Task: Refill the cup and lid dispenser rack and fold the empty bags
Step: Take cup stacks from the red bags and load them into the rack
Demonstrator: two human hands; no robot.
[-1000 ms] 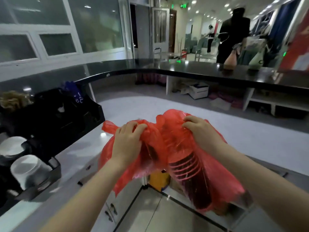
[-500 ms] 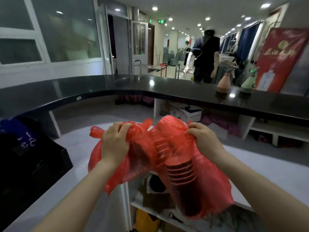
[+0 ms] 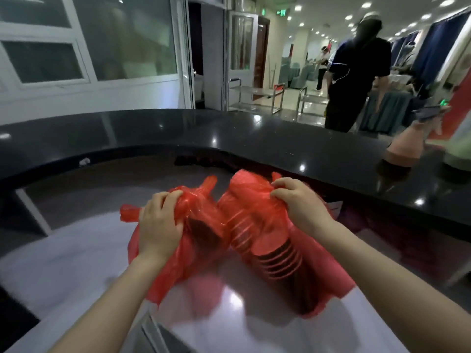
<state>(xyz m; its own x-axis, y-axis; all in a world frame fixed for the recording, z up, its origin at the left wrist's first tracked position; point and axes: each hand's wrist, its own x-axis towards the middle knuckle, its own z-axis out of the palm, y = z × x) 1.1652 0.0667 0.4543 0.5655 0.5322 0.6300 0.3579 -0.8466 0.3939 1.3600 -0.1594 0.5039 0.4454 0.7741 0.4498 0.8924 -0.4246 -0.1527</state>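
Both hands are gripping a red plastic bag [image 3: 204, 253] above the white counter [image 3: 63, 263]: the left hand [image 3: 159, 225] is clutching a bunched fold of film with its fingers curled tight over it, while the right hand [image 3: 298, 202] is pinching the gathered top of the bag between thumb and curled fingers. A stack of nested cups [image 3: 275, 253] is lying tilted inside the bag, its ribbed rims showing through the film (no print or label is legible on bag or cups). Behind, a curved black countertop [image 3: 254, 141] is carrying a pink spray bottle [image 3: 407, 146], a person in dark clothes [image 3: 356, 72] is standing beyond it, and a green exit sign [image 3: 281, 13] is glowing near the ceiling, its writing too small to read.
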